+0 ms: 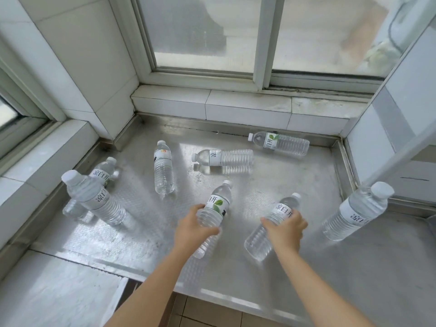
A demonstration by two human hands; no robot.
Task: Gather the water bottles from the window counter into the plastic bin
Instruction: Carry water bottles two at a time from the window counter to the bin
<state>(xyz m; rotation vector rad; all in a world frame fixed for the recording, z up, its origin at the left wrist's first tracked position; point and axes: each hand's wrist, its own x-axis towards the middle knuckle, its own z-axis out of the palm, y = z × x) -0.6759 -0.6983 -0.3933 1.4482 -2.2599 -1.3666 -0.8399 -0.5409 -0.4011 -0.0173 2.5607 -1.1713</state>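
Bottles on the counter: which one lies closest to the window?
The bottle at the back right, lying on its side along the tiled ledge, cap pointing left. Every other bottle sits nearer the person, and neither hand touches it.

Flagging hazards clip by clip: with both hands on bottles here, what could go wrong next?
1. The left hand and right hand each grip a smooth, ribbed bottle, left bottle and right bottle; either may slip on lifting.
2. A swinging arm could topple the upright bottle at the right or the upright bottle at the left.
3. The bin is not in view, so carrying means turning away from the counter.
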